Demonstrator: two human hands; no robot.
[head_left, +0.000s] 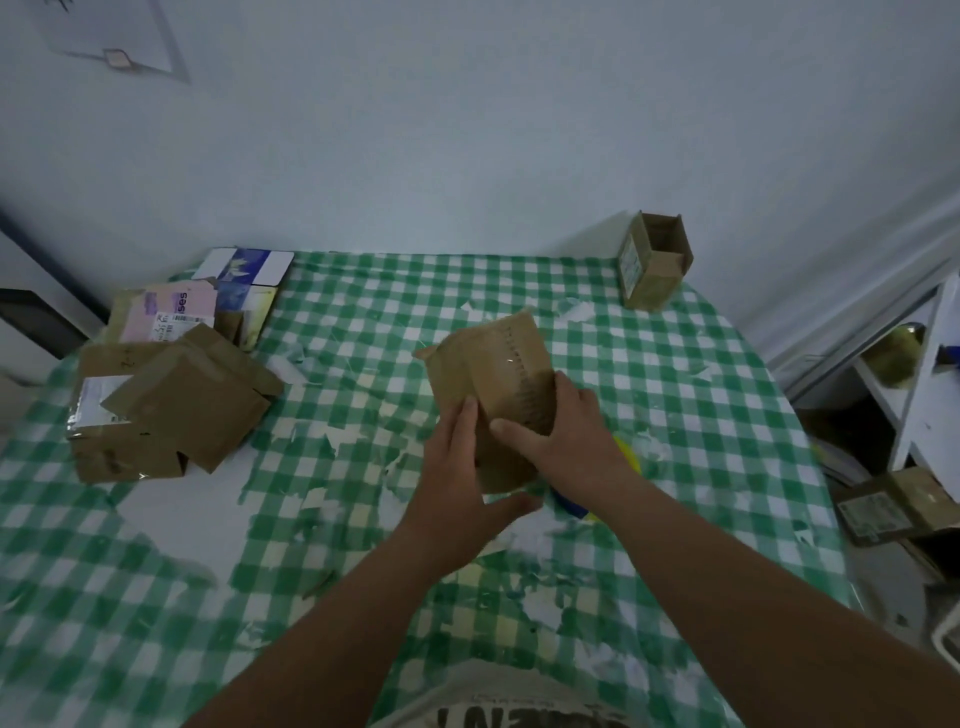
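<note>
From the head camera, both hands meet over the middle of the tabletop (363, 322), which is covered in a worn green-and-white checked cloth. Between them they hold a brown cardboard box (488, 364) clear of the cloth. It stands on end and leans a little to the left, with a line of small dark marks running down its face. The left hand (457, 467) grasps the box's lower left side, its fingers laid up along the face and its thumb hooked beneath the bottom edge. The right hand (566, 431) clasps the right side, thumb across the front and fingers wrapped around the far edge. Just under the right wrist a yellow and blue object (628, 452) lies on the cloth, mostly hidden. A pile of flattened cardboard boxes (171, 410) sits at the left edge, with a pink-labelled package (171, 312) behind it and a blue and white box (244, 270) at the far left corner. An open small carton (654, 260) stands at the far right corner. Beyond the right edge are a white shelf (924, 364) and more cartons (893, 504) lower down.
</note>
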